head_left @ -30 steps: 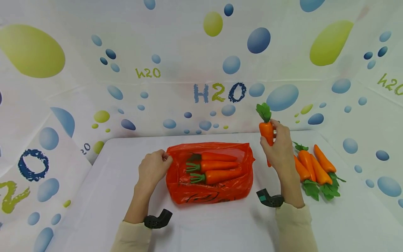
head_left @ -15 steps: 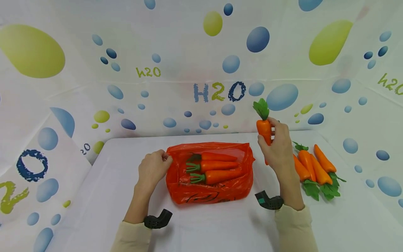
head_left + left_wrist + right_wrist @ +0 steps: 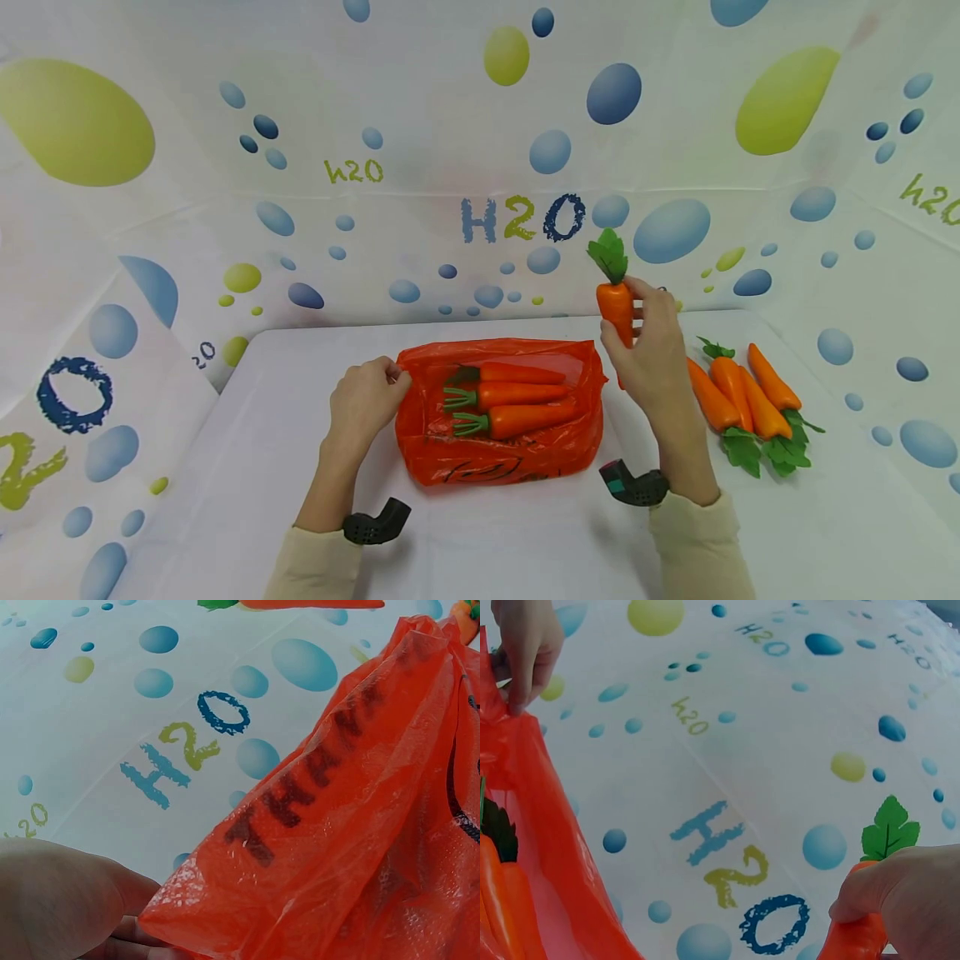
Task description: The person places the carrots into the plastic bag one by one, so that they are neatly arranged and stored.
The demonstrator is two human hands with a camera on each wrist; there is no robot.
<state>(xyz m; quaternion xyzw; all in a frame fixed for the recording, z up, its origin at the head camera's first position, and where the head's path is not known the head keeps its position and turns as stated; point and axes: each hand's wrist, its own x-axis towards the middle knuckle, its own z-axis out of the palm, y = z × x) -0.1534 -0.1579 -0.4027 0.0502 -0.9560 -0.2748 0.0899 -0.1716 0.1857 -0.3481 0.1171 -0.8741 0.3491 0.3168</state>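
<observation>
A person's right hand (image 3: 651,354) grips a leafy-topped carrot (image 3: 615,310), nearly upright, right of a red bag (image 3: 498,462) holding three carrots (image 3: 525,394), while the left hand (image 3: 367,402) pinches the bag's left edge; four other carrots (image 3: 765,407) lie farther right

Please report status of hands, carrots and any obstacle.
Left hand pinching edge of red bag. Right hand holding one carrot, leaves up, right of bag. Three carrots inside, four others on table. No visible obstacle between carrot and bag.
</observation>
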